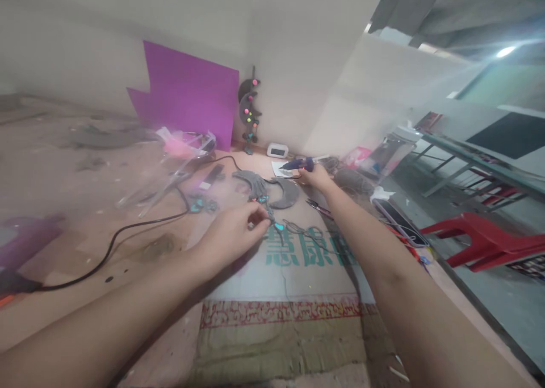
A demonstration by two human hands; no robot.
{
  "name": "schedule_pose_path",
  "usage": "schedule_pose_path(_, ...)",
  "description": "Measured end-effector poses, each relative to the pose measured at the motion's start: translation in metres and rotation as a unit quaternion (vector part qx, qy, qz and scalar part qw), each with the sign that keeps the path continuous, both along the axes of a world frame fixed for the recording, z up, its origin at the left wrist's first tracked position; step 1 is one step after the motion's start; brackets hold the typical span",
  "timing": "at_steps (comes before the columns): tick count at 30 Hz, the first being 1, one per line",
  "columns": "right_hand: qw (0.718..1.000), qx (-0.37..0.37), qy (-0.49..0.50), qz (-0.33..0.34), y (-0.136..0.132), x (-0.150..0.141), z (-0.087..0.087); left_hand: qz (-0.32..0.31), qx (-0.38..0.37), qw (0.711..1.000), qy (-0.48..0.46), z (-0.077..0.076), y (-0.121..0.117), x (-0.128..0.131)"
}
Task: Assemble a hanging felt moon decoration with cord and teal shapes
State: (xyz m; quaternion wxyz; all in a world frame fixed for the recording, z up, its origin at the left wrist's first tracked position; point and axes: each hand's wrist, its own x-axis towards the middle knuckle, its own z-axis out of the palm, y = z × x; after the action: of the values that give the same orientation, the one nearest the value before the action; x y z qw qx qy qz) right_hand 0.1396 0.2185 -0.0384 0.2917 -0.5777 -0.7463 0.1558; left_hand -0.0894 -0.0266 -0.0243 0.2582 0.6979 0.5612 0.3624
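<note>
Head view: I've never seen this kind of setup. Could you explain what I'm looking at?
There is no machine here: a camera worn on a person's head looks forward and down. The right hand holds a dark glue gun. The left hand is beside a small turquoise piece; blur hides exactly what its grip holds. On the table lie a printed sheet with green characters and grey crescent shapes. A purple sheet stands behind.

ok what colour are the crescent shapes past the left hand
The crescent shapes are grey, as the head view shows.
</note>
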Motion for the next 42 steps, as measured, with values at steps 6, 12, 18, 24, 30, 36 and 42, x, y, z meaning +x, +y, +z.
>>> schedule_pose_path(6,0.999,-0.036,-0.005,-0.004,0.001,0.009,0.002,-0.009,-0.027,1.0,-0.008,-0.001,0.001,0.0)
schedule_pose_path(12,0.997,0.048,0.037,-0.038,-0.052,0.03,0.014,0.001,-0.028,0.999,-0.041,-0.007,0.006,-0.002)
schedule_pose_path(18,0.989,0.021,0.011,0.148,-0.14,0.017,0.007,0.002,-0.042,0.998,-0.049,-0.006,0.003,-0.001)
schedule_pose_path(24,0.973,0.024,-0.054,0.223,-0.155,-0.001,-0.003,0.0,-0.026,0.999,-0.028,-0.01,0.007,-0.003)
schedule_pose_path(30,0.924,0.127,-0.097,0.347,-0.16,0.002,-0.006,0.003,-0.021,1.0,-0.022,-0.01,0.008,-0.005)
schedule_pose_path(36,0.9,0.16,-0.13,0.384,-0.163,-0.002,-0.025,-0.006,-0.047,0.998,-0.043,-0.013,0.005,-0.001)
schedule_pose_path(42,0.916,0.13,-0.061,0.374,-0.164,-0.003,-0.031,-0.003,-0.046,0.996,-0.075,-0.011,0.005,0.001)
